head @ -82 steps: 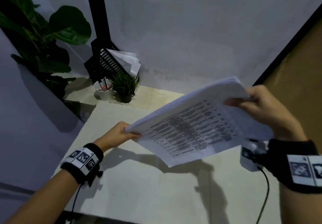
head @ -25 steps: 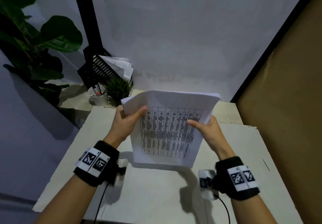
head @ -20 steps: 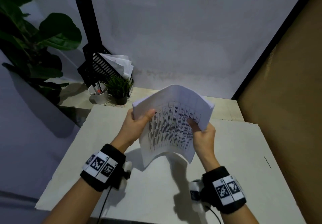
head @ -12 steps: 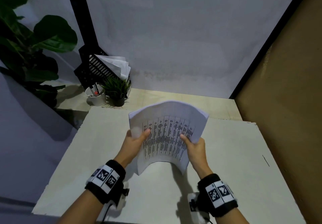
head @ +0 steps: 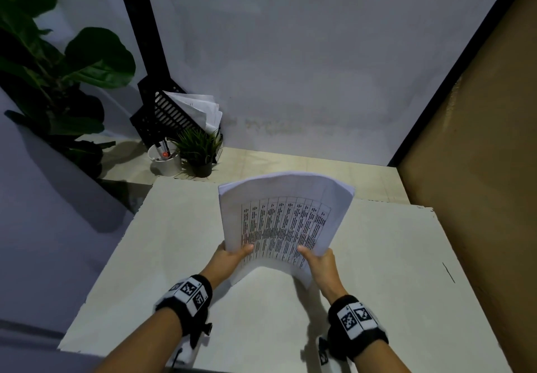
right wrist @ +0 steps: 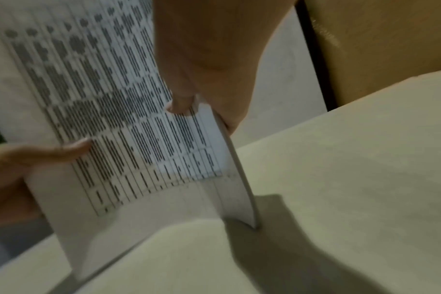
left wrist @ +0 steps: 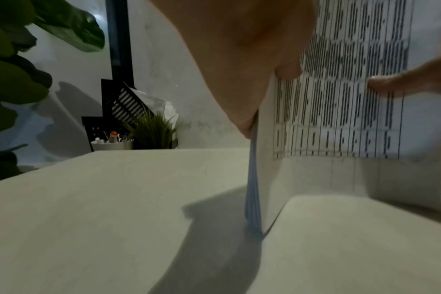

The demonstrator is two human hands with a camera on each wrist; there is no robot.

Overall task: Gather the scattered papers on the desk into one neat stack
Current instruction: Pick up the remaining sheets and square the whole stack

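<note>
A: Where are the papers?

B: The stack of papers (head: 283, 221) stands on end on the pale surface (head: 406, 271), near its front middle, printed table facing the person. It bows, the top curving away and the lower edge arched, so only the two bottom corners touch down. The left wrist view shows the left corner (left wrist: 253, 228) on the board; the right wrist view shows the right corner (right wrist: 252, 222) down too.

A: And the grip?

B: Both hands are grasping the stack low on its side edges. The left hand (head: 229, 258) has its thumb on the printed face and the rest behind the sheets. The right hand (head: 319, 262) mirrors it on the other edge. Each pinches the stack; neither is released.

A: Anything else around?

B: At the far left corner, well apart from the stack, sits a white cup (head: 165, 159) with pens, touching or just beside a small potted grass plant (head: 199, 147). Behind them leans a black slatted file holder (head: 165, 118) with loose sheets (head: 200, 109) in it. A large-leaved plant (head: 58, 67) fills the left edge. A brown panel (head: 479, 154) stands along the right side.
</note>
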